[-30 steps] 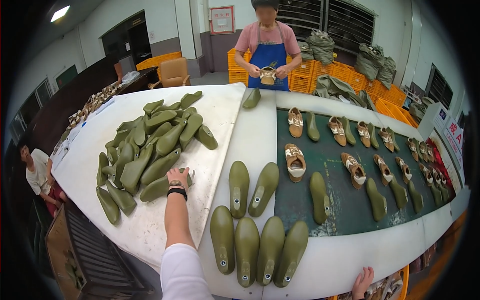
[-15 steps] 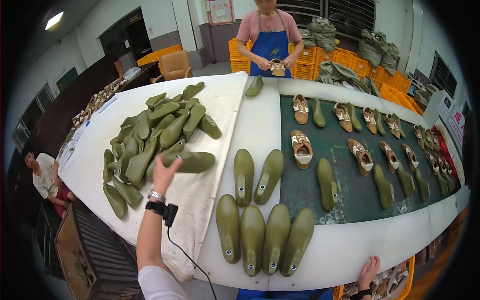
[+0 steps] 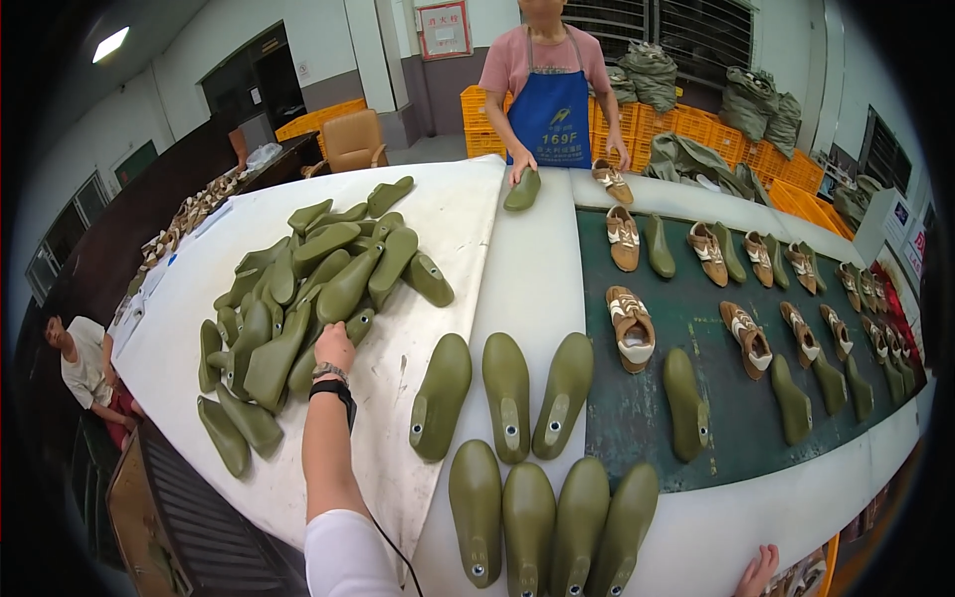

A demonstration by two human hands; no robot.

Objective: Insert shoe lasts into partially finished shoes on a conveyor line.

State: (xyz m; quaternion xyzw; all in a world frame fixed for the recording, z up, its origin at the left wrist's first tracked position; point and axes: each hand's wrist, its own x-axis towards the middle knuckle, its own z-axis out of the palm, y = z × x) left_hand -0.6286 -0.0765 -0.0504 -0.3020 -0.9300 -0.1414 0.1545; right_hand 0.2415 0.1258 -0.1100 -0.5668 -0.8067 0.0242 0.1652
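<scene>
- Because its fingertips are hidden, I cannot tell whether the left hand point(image 3: 335, 348) pinches anything.
- Just leftward and beyond, glossy olive-green foot-shaped lasts point(image 3: 343, 289) lie heaped.
- Right of this grip, seven matching lasts point(image 3: 505, 378) form two rows.
- Farther right is the right hand point(image 3: 759, 572), hold unclear.
- Beyond, a co-worker's hand point(image 3: 523, 164) touches another last point(image 3: 522, 192).

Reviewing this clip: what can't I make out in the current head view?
All in the head view:
1. Left hand: its grip is hidden behind the back of the hand.
2. Right hand: cut off by the lower edge.
3. Pile of green shoe lasts: upper ones cover those beneath.
4. Front-row lasts: some heel ends cut off by the lower edge.
5. Farthest shoes on the green mat: too small for detail.
</scene>
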